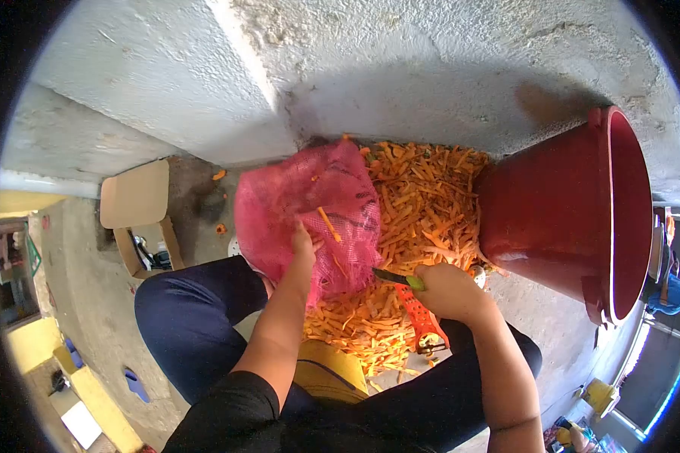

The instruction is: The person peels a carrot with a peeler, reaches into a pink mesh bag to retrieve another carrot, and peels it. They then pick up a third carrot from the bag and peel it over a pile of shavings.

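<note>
My left hand (306,245) is closed on the pink mesh sack (295,189), which lies against the wall in front of me. A couple of orange peel strips cling to the netting. In my right hand (449,291) is a knife (391,277) with a green handle, its dark blade pointing left toward the sack's edge. Just below that hand, an orange-red perforated tool (418,311), which looks like a peeler, overlaps the peelings. A thick heap of orange peelings (427,200) spreads beside and below the sack.
A large dark red bucket (548,215) lies tipped on its side at the right. An opened cardboard box (134,196) with small items stands to the left. Part of a yellow container (329,370) shows between my legs. A blue slipper (136,385) lies on the floor.
</note>
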A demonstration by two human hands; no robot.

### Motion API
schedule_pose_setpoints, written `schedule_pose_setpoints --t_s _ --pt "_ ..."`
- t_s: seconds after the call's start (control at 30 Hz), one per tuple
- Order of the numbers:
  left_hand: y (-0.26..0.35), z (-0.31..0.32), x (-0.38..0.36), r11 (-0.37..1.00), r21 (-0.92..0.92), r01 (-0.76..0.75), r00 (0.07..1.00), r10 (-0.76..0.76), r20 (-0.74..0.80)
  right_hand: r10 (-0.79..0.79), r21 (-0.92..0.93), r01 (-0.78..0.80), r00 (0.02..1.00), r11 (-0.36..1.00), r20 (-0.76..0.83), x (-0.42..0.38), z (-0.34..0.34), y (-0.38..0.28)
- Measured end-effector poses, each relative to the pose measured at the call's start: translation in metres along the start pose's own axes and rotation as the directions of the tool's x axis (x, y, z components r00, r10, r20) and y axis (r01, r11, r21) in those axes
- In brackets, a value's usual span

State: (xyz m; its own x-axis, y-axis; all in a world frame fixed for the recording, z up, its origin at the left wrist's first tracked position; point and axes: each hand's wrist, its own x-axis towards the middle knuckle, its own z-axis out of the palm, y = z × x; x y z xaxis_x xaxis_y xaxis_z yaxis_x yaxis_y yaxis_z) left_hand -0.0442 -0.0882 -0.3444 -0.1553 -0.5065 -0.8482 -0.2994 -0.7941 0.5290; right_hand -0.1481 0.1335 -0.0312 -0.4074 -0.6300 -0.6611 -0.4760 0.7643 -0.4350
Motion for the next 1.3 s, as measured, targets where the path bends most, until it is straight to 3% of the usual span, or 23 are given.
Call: schedule_pose_setpoints --t_s 0.07,0.17,0.2,0.3,0.33,0.37,0.4,0.5,0.53,0.63,0.73,0.83,0.93,1.03,1.13,1.23,1.3 --pt "0.013 0.005 -0.006 1.0 -0.006 -0.016 0.995 0.015 -0.096 0.01 -0.005 -0.01 1.0 1.0 0.004 0.002 0.0 0.002" --pt "-0.018 -0.026 0.067 0.991 -0.034 -0.127 0.941 0.131 0.312 0.04 0.005 -0.04 0.999 0.999 0.019 0.004 0.0 0.002" --pt "0.01 -0.023 0.008 0.992 -0.119 0.052 0.924 -0.002 0.383 0.043 0.01 -0.043 0.999 0.999 0.018 0.005 0.0 0.004" --pt "-0.004 -0.046 0.015 0.987 -0.085 0.136 0.918 -0.093 0.385 0.06 0.001 -0.06 0.998 0.998 0.032 0.007 -0.001 0.007" --pt "-0.024 -0.062 0.039 0.942 0.308 -0.132 0.939 0.019 0.344 0.066 -0.005 -0.066 0.997 0.998 0.038 0.007 -0.001 0.007" --pt "-0.054 -0.082 0.078 0.681 0.645 -0.347 0.926 0.138 0.352 0.069 -0.009 -0.069 0.997 0.998 0.043 0.008 -0.002 0.007" --pt "-0.072 -0.094 0.097 0.262 0.848 -0.46 0.883 0.235 0.406 0.072 -0.013 -0.071 0.996 0.997 0.047 0.009 -0.003 0.007" --pt "-0.024 -0.085 -0.006 -0.237 0.732 -0.639 0.749 0.024 0.662 0.075 -0.01 -0.075 0.995 0.997 0.061 0.01 -0.003 0.008" --pt "-0.03 -0.087 -0.012 -0.294 0.744 -0.6 0.769 0.043 0.638 0.076 -0.008 -0.076 0.995 0.997 0.064 0.01 -0.004 0.008" --pt "-0.04 -0.085 -0.017 -0.27 0.778 -0.567 0.802 0.036 0.597 0.05 -0.007 -0.05 0.996 0.999 0.069 0.01 -0.006 0.006" --pt "-0.063 -0.087 0.01 -0.039 0.823 -0.567 0.781 0.292 0.552 0.035 -0.016 -0.034 0.998 0.999 0.052 0.013 -0.005 0.005" --pt "-0.039 -0.066 0.006 -0.298 0.76 -0.577 0.724 0.244 0.645 0.036 -0.015 -0.035 0.997 0.999 0.07 0.014 -0.008 0.002" --pt "-0.019 -0.045 0.005 -0.259 0.732 -0.63 0.661 0.316 0.68 0.037 0.001 -0.037 0.997 0.999 0.063 0.015 -0.007 0.001" --pt "-0.002 -0.028 -0.003 -0.16 0.819 -0.551 0.771 0.277 0.573 0.038 0.0 -0.038 0.998 0.999 0.059 0.017 -0.007 0.003" --pt "-0.002 -0.022 0.029 -0.203 0.835 -0.511 0.829 0.14 0.541 0.034 -0.017 -0.033 0.998 0.999 0.048 0.02 0.0 0.009" --pt "-0.006 -0.011 0.042 -0.119 0.894 -0.432 0.863 0.233 0.448 0.067 -0.025 -0.064 0.993 0.998 0.1 0.022 -0.003 0.006" --pt "-0.008 -0.007 0.042 -0.084 0.909 -0.408 0.892 0.175 0.416 0.063 -0.02 -0.061 0.993 0.998 0.095 0.024 -0.001 0.009"
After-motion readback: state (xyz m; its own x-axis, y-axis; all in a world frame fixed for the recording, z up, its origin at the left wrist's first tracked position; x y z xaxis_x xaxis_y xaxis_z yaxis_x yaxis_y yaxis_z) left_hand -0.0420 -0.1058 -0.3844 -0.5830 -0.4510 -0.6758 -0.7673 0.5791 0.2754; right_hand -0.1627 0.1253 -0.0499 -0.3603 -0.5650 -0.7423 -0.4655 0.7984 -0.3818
